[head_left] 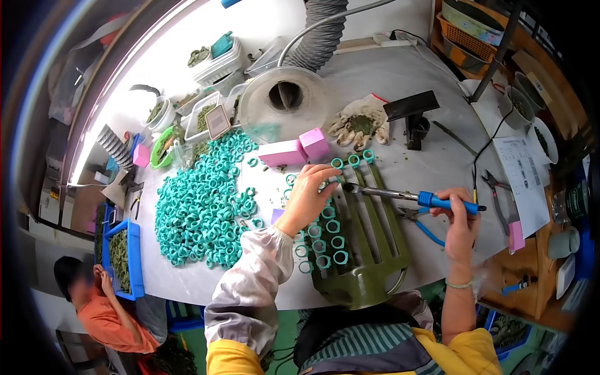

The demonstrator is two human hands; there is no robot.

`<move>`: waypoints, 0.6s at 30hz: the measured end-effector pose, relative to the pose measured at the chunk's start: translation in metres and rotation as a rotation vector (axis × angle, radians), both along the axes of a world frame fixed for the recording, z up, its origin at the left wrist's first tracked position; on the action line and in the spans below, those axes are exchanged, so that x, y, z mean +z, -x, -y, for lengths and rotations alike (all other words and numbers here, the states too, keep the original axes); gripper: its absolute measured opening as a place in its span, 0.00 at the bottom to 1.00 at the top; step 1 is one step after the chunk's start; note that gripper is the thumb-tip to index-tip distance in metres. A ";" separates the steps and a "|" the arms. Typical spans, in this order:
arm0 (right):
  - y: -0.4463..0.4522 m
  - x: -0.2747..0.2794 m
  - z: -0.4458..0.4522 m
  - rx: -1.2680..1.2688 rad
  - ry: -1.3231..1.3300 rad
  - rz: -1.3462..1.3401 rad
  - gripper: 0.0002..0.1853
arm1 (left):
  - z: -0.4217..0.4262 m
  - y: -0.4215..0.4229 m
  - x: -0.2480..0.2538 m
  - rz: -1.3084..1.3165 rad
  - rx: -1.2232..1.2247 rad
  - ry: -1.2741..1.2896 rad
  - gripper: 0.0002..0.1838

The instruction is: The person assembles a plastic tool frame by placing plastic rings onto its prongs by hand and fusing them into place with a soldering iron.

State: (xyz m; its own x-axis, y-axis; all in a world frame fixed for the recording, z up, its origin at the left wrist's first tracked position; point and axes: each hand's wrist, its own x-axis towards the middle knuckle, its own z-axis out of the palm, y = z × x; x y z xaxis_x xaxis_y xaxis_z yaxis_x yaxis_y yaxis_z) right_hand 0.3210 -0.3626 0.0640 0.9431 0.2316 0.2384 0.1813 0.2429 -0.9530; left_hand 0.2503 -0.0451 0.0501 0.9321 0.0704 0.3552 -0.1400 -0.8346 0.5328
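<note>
My right hand grips a blue-handled soldering iron. Its metal shaft points left, with the tip over a dark green slatted frame of long parallel bars. The fingers of my left hand are pinched at a small teal ring, close beside the iron's tip; the fingertips partly cover it. Along the frame's left bars sit rows of teal rings, with several more at the bars' far ends. A large heap of loose teal rings spreads to the left of my left hand.
Two pink blocks stand beyond the frame, near a soiled glove and a black stand. Pliers lie under the iron. A clear hood joins a grey duct. A person in orange sits at left by a blue tray.
</note>
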 end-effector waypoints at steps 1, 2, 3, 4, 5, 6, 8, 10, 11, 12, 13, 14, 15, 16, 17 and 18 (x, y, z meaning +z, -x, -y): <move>-0.001 -0.003 -0.003 0.001 -0.002 0.002 0.12 | 0.001 -0.003 -0.003 -0.017 -0.005 0.002 0.16; -0.002 -0.006 -0.005 0.002 -0.008 -0.025 0.12 | 0.001 -0.004 -0.007 -0.034 -0.009 0.005 0.16; -0.003 -0.008 -0.009 0.007 -0.022 -0.029 0.11 | 0.002 -0.006 -0.009 -0.051 -0.012 0.007 0.16; -0.003 -0.009 -0.013 0.013 -0.036 -0.033 0.11 | 0.002 -0.009 -0.011 -0.047 -0.015 -0.004 0.15; -0.003 -0.011 -0.017 0.019 -0.049 -0.037 0.11 | 0.002 -0.010 -0.013 -0.049 -0.018 -0.007 0.15; -0.004 -0.012 -0.018 0.033 -0.060 -0.032 0.10 | 0.002 -0.011 -0.013 -0.050 -0.021 -0.010 0.15; -0.003 -0.008 -0.017 0.013 -0.032 0.005 0.09 | 0.001 -0.012 -0.014 -0.051 -0.034 -0.008 0.16; -0.002 -0.001 -0.014 -0.010 -0.018 0.030 0.09 | -0.002 -0.013 -0.014 -0.048 -0.049 -0.002 0.16; -0.001 0.003 -0.008 -0.025 -0.016 0.036 0.10 | -0.002 -0.013 -0.015 -0.048 -0.055 -0.001 0.16; 0.000 0.007 -0.003 -0.036 -0.018 0.043 0.10 | -0.001 -0.013 -0.014 -0.048 -0.057 -0.004 0.16; 0.001 0.010 0.000 -0.049 -0.012 0.050 0.10 | -0.003 -0.011 -0.011 -0.049 -0.052 -0.013 0.16; 0.001 0.014 0.003 -0.056 -0.009 0.055 0.11 | -0.007 -0.010 -0.015 -0.024 -0.078 -0.006 0.17; 0.001 0.015 0.004 -0.061 -0.007 0.060 0.12 | -0.004 -0.004 0.002 0.012 -0.067 0.082 0.16; 0.002 0.016 0.006 -0.050 -0.025 0.036 0.12 | -0.018 0.003 0.004 0.034 -0.004 0.110 0.15; 0.002 0.018 0.008 -0.046 -0.039 0.012 0.13 | -0.035 0.010 0.005 0.057 0.051 0.142 0.15; 0.002 0.017 0.012 -0.048 -0.048 -0.010 0.13 | -0.061 0.025 -0.005 0.032 0.236 0.117 0.11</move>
